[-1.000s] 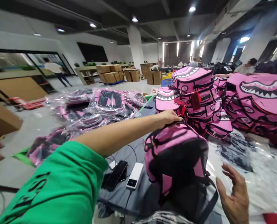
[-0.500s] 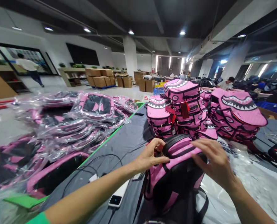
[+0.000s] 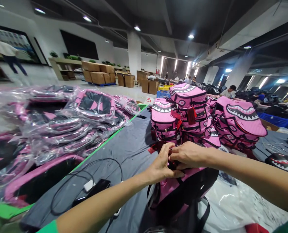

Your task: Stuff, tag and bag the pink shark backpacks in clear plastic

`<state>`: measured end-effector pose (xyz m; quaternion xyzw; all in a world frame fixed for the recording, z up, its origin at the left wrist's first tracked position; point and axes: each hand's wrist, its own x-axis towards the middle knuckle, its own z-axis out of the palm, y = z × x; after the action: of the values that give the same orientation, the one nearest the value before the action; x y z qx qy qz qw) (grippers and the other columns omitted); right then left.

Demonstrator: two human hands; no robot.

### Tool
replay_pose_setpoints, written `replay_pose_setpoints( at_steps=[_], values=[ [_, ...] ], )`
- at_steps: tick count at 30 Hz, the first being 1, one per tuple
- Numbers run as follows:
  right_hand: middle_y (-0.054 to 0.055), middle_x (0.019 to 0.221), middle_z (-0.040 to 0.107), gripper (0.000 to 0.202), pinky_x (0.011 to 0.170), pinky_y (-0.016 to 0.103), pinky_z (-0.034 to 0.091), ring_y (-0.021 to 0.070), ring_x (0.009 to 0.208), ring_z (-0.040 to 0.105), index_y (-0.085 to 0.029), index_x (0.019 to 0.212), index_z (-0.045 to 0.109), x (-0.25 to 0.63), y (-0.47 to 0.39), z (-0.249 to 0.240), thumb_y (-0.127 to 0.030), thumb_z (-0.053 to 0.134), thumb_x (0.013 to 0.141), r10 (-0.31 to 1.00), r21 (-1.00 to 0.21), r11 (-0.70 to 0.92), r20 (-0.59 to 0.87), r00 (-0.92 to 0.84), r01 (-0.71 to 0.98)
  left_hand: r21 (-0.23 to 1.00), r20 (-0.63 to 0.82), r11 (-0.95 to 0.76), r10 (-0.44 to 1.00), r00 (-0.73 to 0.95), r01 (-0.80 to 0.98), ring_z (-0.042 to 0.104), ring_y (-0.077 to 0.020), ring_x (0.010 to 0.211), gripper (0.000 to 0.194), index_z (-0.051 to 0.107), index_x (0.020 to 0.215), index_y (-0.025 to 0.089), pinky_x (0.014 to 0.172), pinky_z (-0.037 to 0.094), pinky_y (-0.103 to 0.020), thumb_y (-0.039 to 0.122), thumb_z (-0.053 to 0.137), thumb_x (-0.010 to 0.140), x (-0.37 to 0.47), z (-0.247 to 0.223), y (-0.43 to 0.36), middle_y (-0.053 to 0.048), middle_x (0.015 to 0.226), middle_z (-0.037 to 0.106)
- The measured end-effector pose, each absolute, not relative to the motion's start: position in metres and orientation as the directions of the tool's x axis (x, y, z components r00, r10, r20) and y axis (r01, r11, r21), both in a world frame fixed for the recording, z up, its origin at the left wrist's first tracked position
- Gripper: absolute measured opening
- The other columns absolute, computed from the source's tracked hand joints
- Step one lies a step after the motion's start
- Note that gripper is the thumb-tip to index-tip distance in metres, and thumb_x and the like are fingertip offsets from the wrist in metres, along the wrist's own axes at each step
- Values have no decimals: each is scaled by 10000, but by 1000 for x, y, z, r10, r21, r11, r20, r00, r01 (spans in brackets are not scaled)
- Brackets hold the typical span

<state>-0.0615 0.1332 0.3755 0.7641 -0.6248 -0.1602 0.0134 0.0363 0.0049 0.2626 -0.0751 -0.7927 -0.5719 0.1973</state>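
Observation:
A pink and black backpack (image 3: 180, 191) stands upright on the grey-covered table, its top partly hidden by both hands. My left hand (image 3: 162, 165) grips the upper left part of the backpack, thumb stretched along its top. Across the top reaches my right hand (image 3: 189, 155), its curled fingers meeting the left ones at the same spot. The small part between the fingertips is hidden. Just behind, pink backpacks with shark-mouth prints (image 3: 189, 110) are piled up, with red tags hanging from them.
Plastic-wrapped pink bags (image 3: 61, 129) are heaped at the left beyond the green table edge (image 3: 109, 142). A black cable (image 3: 85, 168) and a dark phone (image 3: 97, 189) lie left of the backpack. Clear plastic (image 3: 246, 200) covers the right side. People are farther back.
My right hand has moved left across the backpack's top to meet my left hand, and its fingers have closed. The view has shifted, and the distant person at left has moved left.

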Motion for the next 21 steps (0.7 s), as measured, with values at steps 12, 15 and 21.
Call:
replay_pose_setpoints(
  at_steps=[12, 15, 21],
  values=[
    [106, 1294, 638, 428, 984, 363, 454, 219, 1180, 594, -238, 1357, 590, -98, 180, 388, -477, 536, 1007, -993, -74, -118, 13, 117, -990, 927, 297, 266, -85, -951, 265, 492, -262, 1135, 1000, 423, 1333, 276, 884, 526, -403, 439, 938, 492, 33, 273, 7, -83, 1314, 395],
    [82, 1019, 704, 351, 898, 338, 456, 209, 995, 626, -207, 1159, 716, -105, 171, 369, -477, 585, 978, -993, -114, -117, 27, 114, -987, 921, 282, 304, -85, -956, 245, 491, -247, 1108, 989, 416, 1327, 274, 887, 526, -401, 494, 922, 506, 30, 271, 8, -78, 1290, 388],
    [44, 976, 668, 516, 791, 286, 456, 164, 862, 594, -143, 1102, 711, -157, 218, 369, -596, 666, 862, -961, -646, 170, 59, -271, -744, 882, 269, 404, -12, -963, 241, 485, -278, 1165, 900, 488, 1291, 241, 1001, 465, -449, 554, 874, 541, 31, 274, 2, -91, 1299, 444]
  ],
)
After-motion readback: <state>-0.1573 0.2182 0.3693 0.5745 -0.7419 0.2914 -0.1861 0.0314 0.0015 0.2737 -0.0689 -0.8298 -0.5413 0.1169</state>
